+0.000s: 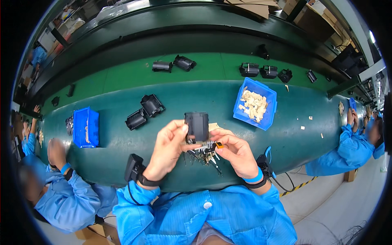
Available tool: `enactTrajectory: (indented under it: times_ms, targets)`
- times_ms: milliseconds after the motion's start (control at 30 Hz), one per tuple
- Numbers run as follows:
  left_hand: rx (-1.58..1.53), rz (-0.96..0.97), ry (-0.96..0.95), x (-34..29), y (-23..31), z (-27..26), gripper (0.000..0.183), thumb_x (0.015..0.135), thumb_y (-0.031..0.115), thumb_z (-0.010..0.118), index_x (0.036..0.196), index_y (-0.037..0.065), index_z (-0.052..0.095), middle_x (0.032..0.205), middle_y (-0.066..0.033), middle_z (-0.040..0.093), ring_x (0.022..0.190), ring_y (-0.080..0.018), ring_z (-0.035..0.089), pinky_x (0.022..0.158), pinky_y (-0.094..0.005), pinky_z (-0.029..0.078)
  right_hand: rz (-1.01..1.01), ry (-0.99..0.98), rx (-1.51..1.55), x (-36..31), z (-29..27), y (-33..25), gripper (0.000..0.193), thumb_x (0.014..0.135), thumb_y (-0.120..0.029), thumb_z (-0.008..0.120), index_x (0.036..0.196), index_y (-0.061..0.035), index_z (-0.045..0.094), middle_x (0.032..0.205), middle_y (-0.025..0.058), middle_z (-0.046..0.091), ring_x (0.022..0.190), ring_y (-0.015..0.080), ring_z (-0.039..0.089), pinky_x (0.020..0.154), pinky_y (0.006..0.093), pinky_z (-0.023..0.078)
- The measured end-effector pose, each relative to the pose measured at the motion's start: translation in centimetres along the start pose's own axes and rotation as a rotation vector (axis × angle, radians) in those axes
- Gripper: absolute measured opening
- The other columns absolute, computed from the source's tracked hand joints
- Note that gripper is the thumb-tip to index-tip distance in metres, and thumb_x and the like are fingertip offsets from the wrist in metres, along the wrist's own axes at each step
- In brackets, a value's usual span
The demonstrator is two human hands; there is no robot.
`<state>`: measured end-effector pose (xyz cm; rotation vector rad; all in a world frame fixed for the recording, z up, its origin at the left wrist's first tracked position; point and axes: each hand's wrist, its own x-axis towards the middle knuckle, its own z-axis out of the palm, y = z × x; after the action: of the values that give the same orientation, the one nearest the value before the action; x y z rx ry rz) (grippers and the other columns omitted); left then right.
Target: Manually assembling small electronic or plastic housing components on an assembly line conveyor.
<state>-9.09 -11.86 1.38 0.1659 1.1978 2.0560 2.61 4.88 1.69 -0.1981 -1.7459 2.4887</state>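
In front of my chest, my left hand (168, 145) grips a black plastic housing (197, 125) by its left side, its boxy face turned up. Close beside it, my right hand (234, 152) pinches a small orange-and-black part (219, 145) between thumb and fingers, just below the housing's lower right corner. What kind of part it is, I cannot make out. Beneath both hands a loose pile of thin dark and white pieces (204, 157) lies on the green bench, partly hidden by my fingers. Some cream-coloured pieces show behind my right fingers.
A blue bin (267, 116) of cream pieces stands right of centre, another blue bin (93, 128) at left. Two black housings (152, 105) lie between. More housings (249, 69) line the far green strip. Co-workers in blue sit at left (67, 200) and right (347, 141).
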Motion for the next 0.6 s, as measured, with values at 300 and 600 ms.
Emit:
enactTrajectory:
  times_ms: [300,600]
  targets:
    - [-0.246,-0.045,-0.014,-3.5,-1.8,-0.1,0.047,0.090,-0.006,0.050,0.134,-0.001,0.035,0.120,-0.0161,0.056,0.104,-0.0227,0.062,0.084,-0.0364,0.058,0.167,-0.019,0.111,-0.1,0.6,1.8,0.004,0.088,-0.002,0.062,0.090,-0.0019,0.058,0.115,0.0037,0.052,0.093,0.0071,0.055,0.078,0.0220,0.046]
    - [-0.196,0.068,-0.038,-4.1,-2.9,0.9,0.056,0.085,-0.009,0.054,0.136,0.000,0.033,0.124,-0.0164,0.053,0.110,-0.0258,0.057,0.093,-0.0417,0.052,0.167,0.017,0.123,-0.6,1.1,2.2,0.005,0.089,-0.002,0.061,0.086,-0.0031,0.056,0.113,0.0058,0.055,0.097,0.0093,0.052,0.087,0.0256,0.043]
